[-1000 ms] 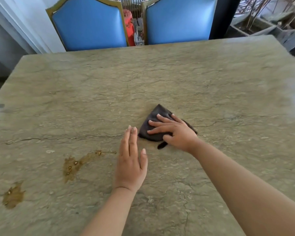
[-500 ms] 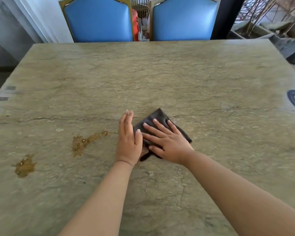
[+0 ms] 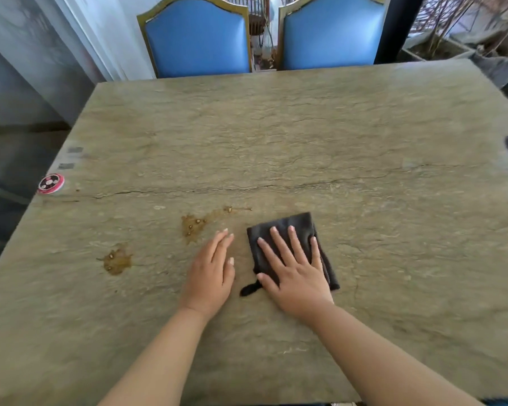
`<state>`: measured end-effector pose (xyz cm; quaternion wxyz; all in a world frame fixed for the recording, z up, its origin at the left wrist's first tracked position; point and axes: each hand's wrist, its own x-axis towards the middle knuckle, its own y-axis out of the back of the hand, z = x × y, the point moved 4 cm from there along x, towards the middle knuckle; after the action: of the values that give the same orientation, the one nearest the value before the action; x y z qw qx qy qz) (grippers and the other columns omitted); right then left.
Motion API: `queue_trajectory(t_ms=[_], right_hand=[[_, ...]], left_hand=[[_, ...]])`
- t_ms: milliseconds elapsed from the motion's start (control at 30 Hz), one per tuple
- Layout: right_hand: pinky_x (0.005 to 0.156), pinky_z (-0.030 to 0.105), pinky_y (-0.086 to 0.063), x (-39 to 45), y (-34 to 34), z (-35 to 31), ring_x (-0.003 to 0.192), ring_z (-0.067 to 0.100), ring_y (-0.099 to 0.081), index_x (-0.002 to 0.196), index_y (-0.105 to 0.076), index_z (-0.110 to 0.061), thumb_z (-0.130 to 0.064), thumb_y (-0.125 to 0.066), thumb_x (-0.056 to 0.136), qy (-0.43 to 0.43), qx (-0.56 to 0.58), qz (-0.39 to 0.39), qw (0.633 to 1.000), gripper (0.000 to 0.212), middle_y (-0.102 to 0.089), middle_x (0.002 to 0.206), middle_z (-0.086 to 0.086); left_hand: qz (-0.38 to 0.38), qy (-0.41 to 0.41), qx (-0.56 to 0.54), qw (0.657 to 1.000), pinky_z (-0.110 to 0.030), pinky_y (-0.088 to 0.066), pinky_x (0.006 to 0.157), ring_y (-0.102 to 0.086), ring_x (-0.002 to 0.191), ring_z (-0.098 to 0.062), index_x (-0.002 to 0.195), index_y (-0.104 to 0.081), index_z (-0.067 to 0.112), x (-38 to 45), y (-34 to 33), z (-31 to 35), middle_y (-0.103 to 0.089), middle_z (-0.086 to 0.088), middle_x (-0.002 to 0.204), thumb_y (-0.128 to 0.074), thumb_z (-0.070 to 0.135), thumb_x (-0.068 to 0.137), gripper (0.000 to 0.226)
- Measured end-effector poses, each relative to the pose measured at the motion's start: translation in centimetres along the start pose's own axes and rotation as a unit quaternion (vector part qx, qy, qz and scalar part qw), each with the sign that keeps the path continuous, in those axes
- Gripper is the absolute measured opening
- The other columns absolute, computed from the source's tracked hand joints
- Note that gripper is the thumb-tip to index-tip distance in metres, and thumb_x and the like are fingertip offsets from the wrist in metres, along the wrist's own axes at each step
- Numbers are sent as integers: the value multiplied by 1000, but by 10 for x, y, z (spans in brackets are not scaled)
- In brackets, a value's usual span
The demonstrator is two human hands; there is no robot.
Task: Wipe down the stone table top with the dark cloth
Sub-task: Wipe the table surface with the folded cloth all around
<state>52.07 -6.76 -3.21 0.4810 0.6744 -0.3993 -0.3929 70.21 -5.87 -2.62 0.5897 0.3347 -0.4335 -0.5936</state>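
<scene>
1. Two hands lie flat on the stone bench point(image 3: 305, 136): your right hand point(image 3: 298, 276) presses the dark cloth point(image 3: 298, 222) down with fingers straight and spread, and your left hand point(image 3: 211, 273) rests just beside it on bare stone, fingers straight and together. Neither hand curls round anything.
2. You find the cloth folded into a rough square, near the middle of the bench on your side of the long crack point(image 3: 247, 187), with a small tail of fabric sticking out by your right thumb.
3. You appear to be in the wiping step, with the soiled part not yet reached: a brown spill point(image 3: 192, 225) lies just ahead of your left fingertips, and a second brown patch point(image 3: 116, 260) sits farther left.
4. Your next move likely calls for sliding the cloth leftward under steady flat pressure, across both patches, with your left hand lifted out of its path.
5. You have no containers here; only a round red-rimmed disc point(image 3: 51, 183) sits at the left edge, and two blue chairs point(image 3: 197, 39) stand at the far side.
</scene>
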Motion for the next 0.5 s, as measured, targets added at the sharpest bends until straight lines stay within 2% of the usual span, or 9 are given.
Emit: queue_trajectory(t_ms=[67,100,133,200,267,300,333,400,500], right_hand=[[116,49,2,-25,-1,17,148,17,8,149,-7,-46,-64,-21,94,110,-40,4,993,60,-4,160,-13],[117,47,-1,-32,2,33,148,14,4,148,-9,-49,-64,-21,94,122,-57,6,991,57,-7,160,-16],[118,45,-1,-34,7,49,148,10,5,146,-7,-53,-64,-18,94,89,-60,11,994,55,-7,159,-18],[119,43,4,-31,16,72,146,6,13,143,1,-58,-67,-11,90,-85,-29,21,996,55,1,159,-20],[117,50,9,-17,12,67,145,11,19,146,5,-52,-66,-12,91,-262,10,28,965,59,12,159,-17],[115,54,12,-9,8,53,145,16,22,148,7,-47,-65,-13,92,-311,21,18,950,63,17,159,-13],[113,58,14,-2,5,36,144,20,25,149,10,-42,-66,-13,92,-326,27,8,945,66,21,158,-10],[110,59,19,2,-2,-4,142,24,29,148,15,-39,-68,-13,90,-272,10,-6,962,70,25,157,-9],[111,58,18,-28,-12,-44,140,21,34,147,16,-43,-70,-17,90,-101,-18,-47,994,72,28,156,-10]], left_hand=[[-26,-35,35,998,-32,-27,116,-35,139,-16,141,-48,11,-9,0,-9,-42,-1,149,-33,31,96,51],[-32,-44,38,998,-30,-22,117,-31,141,-14,143,-45,11,-12,0,-12,-39,0,152,-33,33,97,52],[-32,-44,34,998,-29,-22,117,-29,142,-13,144,-44,12,-13,1,-13,-37,1,153,-33,34,97,52],[-32,-38,23,998,-30,-22,118,-27,143,-11,144,-45,13,-12,2,-14,-36,2,153,-32,36,97,53],[-34,-40,17,998,-31,-21,118,-26,144,-11,144,-44,14,-10,1,-14,-36,2,154,-31,38,97,54],[-36,-43,12,998,-32,-22,118,-26,144,-12,144,-44,14,-10,0,-15,-35,1,154,-31,38,96,55],[-38,-44,6,998,-34,-24,118,-27,145,-13,144,-44,13,-9,0,-15,-36,0,154,-31,38,95,56],[-37,-50,-4,998,-39,-29,117,-30,143,-17,142,-47,11,-9,0,-16,-38,-3,152,-33,38,93,57],[-26,-62,-3,998,-44,-32,114,-36,140,-23,138,-52,7,-8,1,-15,-44,-8,149,-33,38,92,58]])
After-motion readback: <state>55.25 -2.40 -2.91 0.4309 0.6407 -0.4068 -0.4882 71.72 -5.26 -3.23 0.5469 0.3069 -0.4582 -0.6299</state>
